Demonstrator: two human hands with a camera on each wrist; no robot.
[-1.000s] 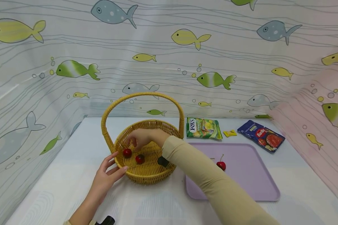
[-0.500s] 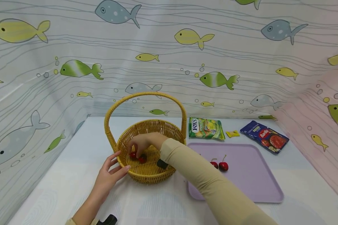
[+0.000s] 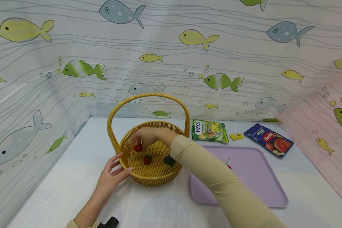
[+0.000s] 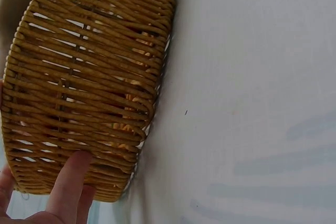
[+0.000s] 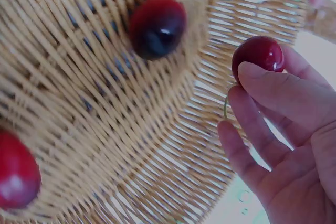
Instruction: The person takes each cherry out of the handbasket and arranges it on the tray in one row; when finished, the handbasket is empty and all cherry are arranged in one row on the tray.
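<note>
My right hand (image 3: 148, 137) is inside the yellow wicker basket (image 3: 152, 182), pinching a dark red cherry (image 5: 257, 59) between thumb and fingers. The cherry's thin green stem hangs down past the fingers in the right wrist view. Below lie two other cherries on the woven bottom: a dark one with a stem (image 5: 157, 27) and a brighter red one (image 5: 18, 171) cut off by the view's left edge. My left hand (image 3: 109, 177) touches the basket's front left rim with spread fingers. In the left wrist view, one finger (image 4: 71, 184) lies against the outer wall.
To the right is a purple tray (image 3: 253, 180) with a cherry (image 3: 229, 167) mostly hidden behind my right sleeve. Behind it lie a green candy bag (image 3: 210, 130), a small yellow packet (image 3: 236, 136) and a blue Barilla pouch (image 3: 269, 140). The basket's tall handle (image 3: 149, 95) arches overhead.
My right hand has reached down to a cherry in the basket, taken hold of it and raised it off the bottom. My left hand stays at the rim.
</note>
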